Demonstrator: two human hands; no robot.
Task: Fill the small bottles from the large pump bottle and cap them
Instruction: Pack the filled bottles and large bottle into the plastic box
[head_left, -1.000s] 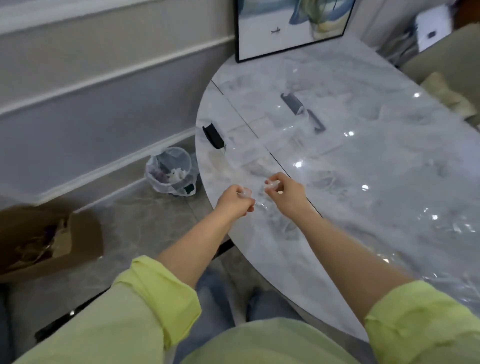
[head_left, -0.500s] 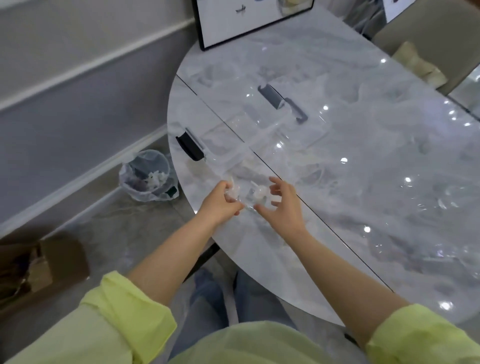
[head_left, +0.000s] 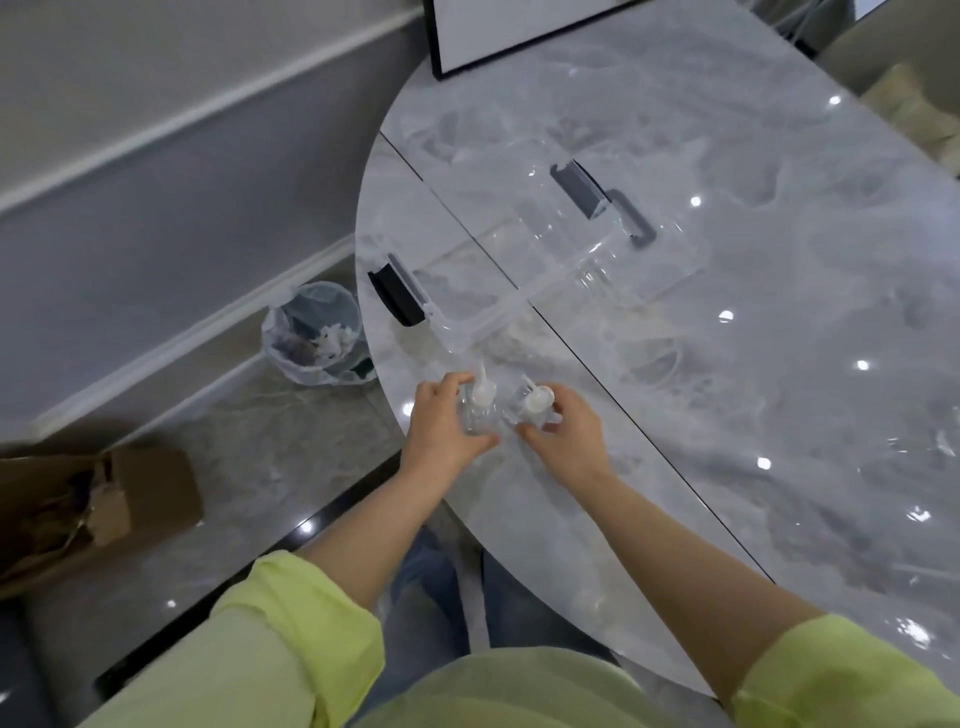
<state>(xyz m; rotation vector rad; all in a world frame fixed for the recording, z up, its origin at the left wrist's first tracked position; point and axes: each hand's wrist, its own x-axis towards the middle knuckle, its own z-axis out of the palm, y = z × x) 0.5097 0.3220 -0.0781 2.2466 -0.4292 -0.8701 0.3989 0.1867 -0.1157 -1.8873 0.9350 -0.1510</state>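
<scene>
- A person in a yellow-green top stood at the rounded end of a grey marble table (head_left: 779, 364), both forearms reaching up from the bottom of the frame toward its centre.
- The left hand (head_left: 441, 423) curled its fingers and thumb round a small clear bottle (head_left: 475, 415) standing on the table near the edge, just left of the frame's centre; a white pump top (head_left: 480, 394) sat on that bottle.
- The right hand (head_left: 566, 434) held a second small clear bottle (head_left: 524, 415) in the same way, thumb low on the near side and fingers wrapped behind, with a white pump cap (head_left: 537, 401) on top.
- The two bottles stood just beside each other, between the hands; whether they touched could not be told, nor how full either was.
- Just above the hands lay a clear plastic storage box (head_left: 467, 312) with a dark latch at its left end, running diagonally toward the upper right of the frame.
- A second clear container (head_left: 670, 249) with grey clips lay beyond it, near the middle of the table.
- A black-framed picture (head_left: 519, 31) leaned at the top of the frame.
- On the floor at centre left stood a bin lined with a translucent bag (head_left: 317, 332), holding scraps.
- An open cardboard box (head_left: 130, 499) sat at the lower left.
</scene>
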